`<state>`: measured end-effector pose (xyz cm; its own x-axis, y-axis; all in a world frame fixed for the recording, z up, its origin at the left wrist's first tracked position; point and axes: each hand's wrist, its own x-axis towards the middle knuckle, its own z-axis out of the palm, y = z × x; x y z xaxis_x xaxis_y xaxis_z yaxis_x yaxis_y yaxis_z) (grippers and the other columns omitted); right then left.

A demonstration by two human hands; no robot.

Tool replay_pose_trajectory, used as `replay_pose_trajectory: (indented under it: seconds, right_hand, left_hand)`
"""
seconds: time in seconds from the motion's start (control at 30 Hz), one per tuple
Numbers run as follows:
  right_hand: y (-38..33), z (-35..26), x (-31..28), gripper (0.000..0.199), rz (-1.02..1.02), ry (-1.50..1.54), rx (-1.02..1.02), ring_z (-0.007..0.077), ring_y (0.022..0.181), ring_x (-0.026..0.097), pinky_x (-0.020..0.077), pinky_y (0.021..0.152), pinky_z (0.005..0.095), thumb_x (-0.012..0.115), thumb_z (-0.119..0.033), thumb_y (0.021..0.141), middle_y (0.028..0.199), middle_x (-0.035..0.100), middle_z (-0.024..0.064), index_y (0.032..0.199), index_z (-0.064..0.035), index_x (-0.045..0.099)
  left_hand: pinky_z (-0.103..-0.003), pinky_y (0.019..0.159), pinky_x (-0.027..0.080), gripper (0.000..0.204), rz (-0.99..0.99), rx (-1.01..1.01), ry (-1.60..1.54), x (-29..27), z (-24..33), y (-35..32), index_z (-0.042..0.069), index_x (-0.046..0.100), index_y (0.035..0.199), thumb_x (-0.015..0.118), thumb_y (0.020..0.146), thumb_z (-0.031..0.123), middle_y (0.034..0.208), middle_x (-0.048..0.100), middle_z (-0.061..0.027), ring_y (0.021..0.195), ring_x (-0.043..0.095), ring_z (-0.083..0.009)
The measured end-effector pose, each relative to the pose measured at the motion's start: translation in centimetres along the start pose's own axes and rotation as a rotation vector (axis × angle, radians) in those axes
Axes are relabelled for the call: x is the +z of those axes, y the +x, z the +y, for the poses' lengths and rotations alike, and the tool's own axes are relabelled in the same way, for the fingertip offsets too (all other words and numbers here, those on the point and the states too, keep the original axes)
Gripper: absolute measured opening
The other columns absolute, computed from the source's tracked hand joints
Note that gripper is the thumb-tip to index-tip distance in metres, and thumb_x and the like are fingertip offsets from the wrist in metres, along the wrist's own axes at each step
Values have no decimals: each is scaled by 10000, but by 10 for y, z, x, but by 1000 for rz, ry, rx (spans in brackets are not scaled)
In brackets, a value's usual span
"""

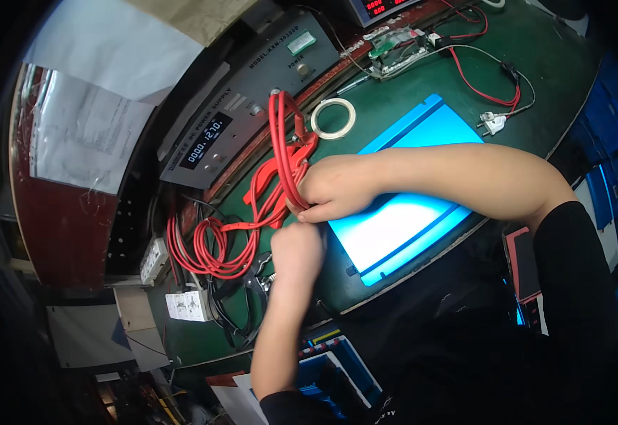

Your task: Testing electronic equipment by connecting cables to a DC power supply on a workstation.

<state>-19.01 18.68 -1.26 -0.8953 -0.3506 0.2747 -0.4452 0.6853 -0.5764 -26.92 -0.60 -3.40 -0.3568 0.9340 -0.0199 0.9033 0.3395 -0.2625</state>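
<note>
Just above the curled left hand [296, 249], the right hand [334, 188] grips a bundle of thick red cables [281, 152], looped upright, seemingly to keep them gathered. Beside the right hand lies a bright blue flat panel [401, 219]; beyond the fingers, a white tape ring [334, 117] and grey power-supply box [235, 117].

Counter layout
Cables [281, 177] are laid left of the panel [408, 212]; behind them, a power supply [245, 113] is set.
</note>
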Motion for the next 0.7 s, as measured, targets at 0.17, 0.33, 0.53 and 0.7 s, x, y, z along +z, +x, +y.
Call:
replay_pose_trajectory:
  seconds: [0.17,0.33,0.53,0.7]
  right_hand:
    - [4,-7,0,270,18,47,-4,395,821,640,489,754,496,540,-293,964,825,652,191,911,-41,622]
    - [3,-2,3,271,8,7,4,398,816,639,488,751,498,543,-293,959,822,650,199,908,-39,622]
    - [-1,-2,2,274,26,1,7,399,818,646,500,749,496,562,-294,940,826,660,199,898,-34,635]
    - [1,-5,-3,259,-9,-15,46,389,818,651,504,750,494,561,-285,937,828,668,183,904,-38,632]
  left_hand:
    - [-467,872,531,308,-464,242,-768,-21,-47,30,-21,665,1091,524,965,222,1030,695,-267,1001,664,-423]
    - [-480,880,539,315,-457,176,-568,-25,-33,36,17,646,1155,544,944,227,1082,684,-261,1010,665,-423]
    - [-478,619,554,286,-62,125,-30,-4,-7,9,5,663,870,598,911,280,729,679,-170,655,690,-346]
    - [-462,571,538,225,-50,135,-40,-11,-8,11,37,665,797,563,883,218,675,675,-130,625,690,-312]
